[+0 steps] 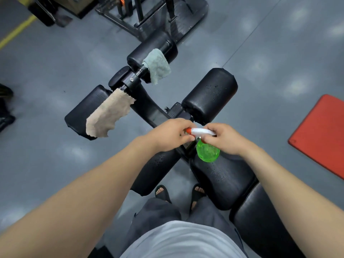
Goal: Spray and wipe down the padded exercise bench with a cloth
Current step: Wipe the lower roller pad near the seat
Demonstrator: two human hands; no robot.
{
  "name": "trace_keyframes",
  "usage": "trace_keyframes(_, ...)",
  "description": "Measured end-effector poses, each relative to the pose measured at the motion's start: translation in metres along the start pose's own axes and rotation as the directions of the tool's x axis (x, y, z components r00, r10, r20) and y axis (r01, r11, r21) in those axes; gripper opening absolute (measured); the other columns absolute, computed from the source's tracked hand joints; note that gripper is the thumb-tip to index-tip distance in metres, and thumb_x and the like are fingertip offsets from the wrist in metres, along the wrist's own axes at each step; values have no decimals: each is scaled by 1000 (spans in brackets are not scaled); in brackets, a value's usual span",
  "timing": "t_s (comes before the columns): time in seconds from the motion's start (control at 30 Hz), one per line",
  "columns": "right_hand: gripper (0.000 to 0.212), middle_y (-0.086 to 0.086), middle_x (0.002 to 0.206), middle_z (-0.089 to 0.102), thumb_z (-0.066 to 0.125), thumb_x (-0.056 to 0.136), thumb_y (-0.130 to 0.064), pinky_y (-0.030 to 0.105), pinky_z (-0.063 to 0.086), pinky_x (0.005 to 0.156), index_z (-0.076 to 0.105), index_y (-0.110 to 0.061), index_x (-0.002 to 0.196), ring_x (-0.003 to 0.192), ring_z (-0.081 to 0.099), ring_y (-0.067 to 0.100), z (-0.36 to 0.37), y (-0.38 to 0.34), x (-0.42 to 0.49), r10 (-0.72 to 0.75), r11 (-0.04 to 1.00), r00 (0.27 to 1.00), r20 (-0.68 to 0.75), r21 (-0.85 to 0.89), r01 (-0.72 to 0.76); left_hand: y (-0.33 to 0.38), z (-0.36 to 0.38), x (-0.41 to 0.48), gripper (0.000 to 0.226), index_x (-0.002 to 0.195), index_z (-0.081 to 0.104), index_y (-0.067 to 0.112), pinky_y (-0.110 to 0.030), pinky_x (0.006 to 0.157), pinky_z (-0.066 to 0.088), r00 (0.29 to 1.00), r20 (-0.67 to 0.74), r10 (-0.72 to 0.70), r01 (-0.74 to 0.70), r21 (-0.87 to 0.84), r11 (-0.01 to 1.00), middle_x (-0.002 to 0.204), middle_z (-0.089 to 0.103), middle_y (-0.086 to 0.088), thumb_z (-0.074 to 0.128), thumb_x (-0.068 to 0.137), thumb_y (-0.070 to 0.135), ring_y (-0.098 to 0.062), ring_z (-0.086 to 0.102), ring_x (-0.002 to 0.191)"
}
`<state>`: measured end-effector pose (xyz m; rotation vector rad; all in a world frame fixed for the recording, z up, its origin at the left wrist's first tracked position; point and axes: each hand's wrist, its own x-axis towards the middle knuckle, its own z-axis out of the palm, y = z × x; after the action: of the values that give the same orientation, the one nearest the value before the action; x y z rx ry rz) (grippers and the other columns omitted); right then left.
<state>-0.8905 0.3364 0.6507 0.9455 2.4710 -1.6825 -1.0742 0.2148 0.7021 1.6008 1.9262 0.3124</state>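
Note:
A green spray bottle (208, 152) with a white head and red nozzle hangs above the black padded bench (225, 178). My right hand (224, 139) grips its neck and trigger. My left hand (170, 134) pinches the red nozzle tip. Droplets speckle the seat pad and the right roller pad (210, 94). A tan cloth (108, 113) drapes over the left roller pad (81, 112). Over the far roller pad (150, 51) lies a pale green cloth (158, 66).
Grey floor surrounds the bench. A red mat (320, 133) lies at the right. A black machine base (158, 13) stands beyond the bench. Dark objects sit at the left edge (5, 108). My sandalled feet (179, 193) stand beside the seat.

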Motion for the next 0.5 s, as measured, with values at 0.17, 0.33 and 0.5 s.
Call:
trace_keyframes(0.17,4,5,90,73,73,91,-17,21,45,69,72,-21,93,75,59,5,-3,-22,7,-76,984,995,66,168,64,-2,-20,-12,11,91,72,22,-24,75,46,985,-162,55,-62,-42,997,78,63,10,64,94,15,-7,57,79)
trace_keyframes(0.33,17,-7,109,58,78,88,-29,17,43,93,71,-29,104,103,57,1,11,-28,20,-168,979,971,168,144,144,-15,-30,-31,20,89,75,18,-30,76,51,980,-196,-46,9,-181,983,76,67,1,62,91,3,-15,62,78)
trace_keyframes(0.5,19,8,96,66,70,94,-37,36,47,84,70,-21,106,85,60,10,27,-47,28,-204,975,965,165,122,185,-25,-32,-51,20,116,71,15,-15,79,53,909,-198,-367,227,-502,834,98,75,-1,67,97,12,-13,70,85)
